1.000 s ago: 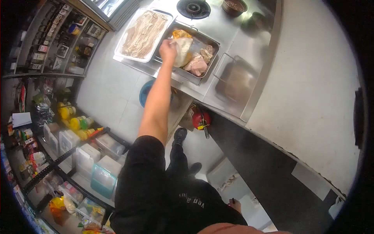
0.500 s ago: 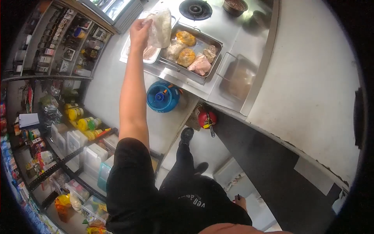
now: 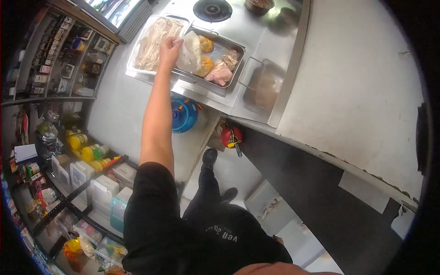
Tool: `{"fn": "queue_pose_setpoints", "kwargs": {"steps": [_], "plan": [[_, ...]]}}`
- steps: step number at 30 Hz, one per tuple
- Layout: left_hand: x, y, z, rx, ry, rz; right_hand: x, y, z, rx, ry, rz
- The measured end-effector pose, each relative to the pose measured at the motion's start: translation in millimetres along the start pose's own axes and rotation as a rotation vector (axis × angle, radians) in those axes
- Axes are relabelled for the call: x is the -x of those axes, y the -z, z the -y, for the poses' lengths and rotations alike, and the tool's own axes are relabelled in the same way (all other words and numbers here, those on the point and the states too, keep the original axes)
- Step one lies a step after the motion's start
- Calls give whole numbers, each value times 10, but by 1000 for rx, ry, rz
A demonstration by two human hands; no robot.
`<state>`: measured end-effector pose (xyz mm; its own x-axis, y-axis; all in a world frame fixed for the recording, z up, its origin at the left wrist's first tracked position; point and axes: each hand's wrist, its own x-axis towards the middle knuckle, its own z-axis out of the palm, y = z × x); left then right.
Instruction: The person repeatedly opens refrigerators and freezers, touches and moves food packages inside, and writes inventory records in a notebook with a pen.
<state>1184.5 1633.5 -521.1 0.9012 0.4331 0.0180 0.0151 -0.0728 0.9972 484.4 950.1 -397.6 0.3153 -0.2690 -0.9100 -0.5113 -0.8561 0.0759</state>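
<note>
My left hand (image 3: 170, 51) pinches the top of a clear plastic bag (image 3: 189, 54) with whitish stuff in it. The bag hangs over the left side of a metal pan (image 3: 234, 45), beside a white tray (image 3: 133, 60) of pale strips. Inside the pan are a pink bag (image 3: 219, 74), a smaller brownish bag (image 3: 230, 58) and orange-yellow bags (image 3: 206, 44), partly covered by the held bag. Low at my right side, only a sliver of my right hand (image 3: 278, 239) shows, closed around a small dark thing I cannot make out.
A black burner (image 3: 212, 10) and a bowl (image 3: 259, 5) are at the back of the steel counter, a sunken basin (image 3: 263, 87) at its right. Below stand a blue gas cylinder (image 3: 185, 115) and a red fire extinguisher (image 3: 231, 136). Shelves (image 3: 68, 192) of containers line the left.
My left hand lifted the bag out of the pan and up over the white tray, then lowered it to the pan's left side. My right hand is now mostly hidden by the shirt.
</note>
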Motion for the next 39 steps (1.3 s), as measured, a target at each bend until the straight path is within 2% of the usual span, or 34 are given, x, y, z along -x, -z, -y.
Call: {"fn": "queue_pose_setpoints", "kwargs": {"steps": [4, 6, 10, 12, 15, 17, 18, 19, 21, 22, 26, 28, 30, 32, 36, 38, 39], "plan": [[-55, 126, 3, -90, -40, -55, 70, -74, -50, -111, -54, 22], [-48, 178, -47, -57, -57, -64, 40, -122, 12, -273, -58, 20], [-65, 237, -49, -47, -65, -25, 14, -79, 318, -176, -26, -41], [-59, 205, -56, -76, -81, -16, 166, 41, 562, -323, -157, -22], [10, 55, -38, -199, -190, 38, 191, -41, 434, -305, -116, 47], [0, -47, 55, -574, -220, 131, 113, -320, 107, -227, -54, 41], [-5, -86, 102, -601, -151, 250, 41, -544, -133, -188, -22, 36], [72, -147, 141, -596, -153, 252, -29, -762, -365, -149, 10, 30], [279, -314, 253, -1092, -148, 269, -133, -1088, -750, -142, -27, 74], [365, -337, 347, -1104, -90, 353, -54, -1098, -708, -147, -44, 74], [926, -500, 184, -1258, -83, 406, 229, -884, -375, -243, -85, 14], [1267, -529, 163, -1162, -240, 187, 400, -748, -131, -297, -88, -22], [1667, -511, 244, -1091, -266, 77, 522, -717, -18, -352, -85, -52], [2246, -451, 187, -1038, -184, 65, 611, -828, -67, -394, -75, -80], [3684, -215, 444, -1080, -66, 176, 777, -1348, -467, -513, -85, -140], [4436, -114, 323, -1270, 94, 481, 798, -1871, -915, -611, -138, -163], [4820, -85, 281, -1319, 57, 603, 794, -2227, -1199, -673, -180, -169]]}}
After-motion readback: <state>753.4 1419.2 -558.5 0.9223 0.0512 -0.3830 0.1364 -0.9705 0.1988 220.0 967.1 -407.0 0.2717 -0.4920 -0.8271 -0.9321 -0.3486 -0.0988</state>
